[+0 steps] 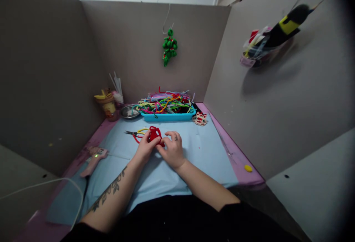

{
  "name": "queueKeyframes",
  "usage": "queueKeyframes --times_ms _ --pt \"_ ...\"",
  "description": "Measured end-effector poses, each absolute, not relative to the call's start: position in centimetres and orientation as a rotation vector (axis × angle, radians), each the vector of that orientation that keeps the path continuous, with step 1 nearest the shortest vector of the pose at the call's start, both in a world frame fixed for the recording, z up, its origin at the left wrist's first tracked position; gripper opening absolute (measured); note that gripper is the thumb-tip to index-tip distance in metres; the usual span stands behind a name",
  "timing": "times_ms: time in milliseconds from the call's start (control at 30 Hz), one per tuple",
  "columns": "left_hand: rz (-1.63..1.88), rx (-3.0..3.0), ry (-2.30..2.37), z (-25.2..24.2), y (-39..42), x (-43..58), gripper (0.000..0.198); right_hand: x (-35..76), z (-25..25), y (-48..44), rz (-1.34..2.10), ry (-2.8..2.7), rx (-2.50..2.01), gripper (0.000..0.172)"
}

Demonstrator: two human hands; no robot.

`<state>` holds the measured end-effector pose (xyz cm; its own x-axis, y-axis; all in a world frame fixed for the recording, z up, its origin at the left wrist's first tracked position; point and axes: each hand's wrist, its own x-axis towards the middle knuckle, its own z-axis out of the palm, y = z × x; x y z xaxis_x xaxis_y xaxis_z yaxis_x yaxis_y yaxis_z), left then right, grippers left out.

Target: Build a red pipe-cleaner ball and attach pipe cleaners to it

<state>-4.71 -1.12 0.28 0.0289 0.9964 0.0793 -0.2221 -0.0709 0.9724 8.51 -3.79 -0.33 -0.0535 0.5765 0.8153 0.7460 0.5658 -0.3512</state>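
Observation:
Both hands meet over the middle of the blue-covered table around a red looped pipe-cleaner piece (155,133). My left hand (146,144) grips it from the left, thumb and fingers closed on its edge. On the other side my right hand (172,148) has its thumb and index finger closed at the piece's lower right edge, partly hiding it. Just beyond my left hand lies a pair of scissors (131,133), blades pointing left; a yellow handle and a red one show, partly behind the hand.
A blue tray (168,117) heaped with colourful pipe cleaners stands at the back. Beside it are a metal dish (129,112) and a red-and-white pipe-cleaner figure (200,118). A pink glue gun (94,160) with a cord lies left. Grey partitions (155,53) enclose the table.

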Motion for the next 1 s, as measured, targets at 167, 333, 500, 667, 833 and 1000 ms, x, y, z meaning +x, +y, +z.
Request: queueKeyframes --times_ms 167,333,500,667,833,1000 --pt "1.339 1.136 0.983 0.39 -1.19 -4.67 0.046 8.52 -0.41 -3.84 -0.192 -1.741 -1.104 0.012" --pt "1.334 1.151 0.977 0.49 -1.24 -4.71 0.044 8.59 -0.26 -3.92 -0.187 -1.754 -1.109 0.012" --pt "1.334 1.153 0.97 0.51 -1.27 -4.75 0.042 8.66 -0.25 -3.88 -0.176 -1.758 -1.104 0.012" --pt "1.309 1.162 0.967 0.54 -1.33 -4.82 0.042 8.69 -0.24 -3.95 -0.154 -1.768 -1.107 0.011" --pt "1.321 1.162 0.967 0.76 -1.4 -4.77 0.041 8.65 -0.11 -4.01 -0.146 -1.773 -1.105 0.011" --pt "1.315 1.152 0.98 0.8 -1.41 -4.75 0.044 8.63 -0.16 -4.0 -0.133 -1.768 -1.113 0.008"
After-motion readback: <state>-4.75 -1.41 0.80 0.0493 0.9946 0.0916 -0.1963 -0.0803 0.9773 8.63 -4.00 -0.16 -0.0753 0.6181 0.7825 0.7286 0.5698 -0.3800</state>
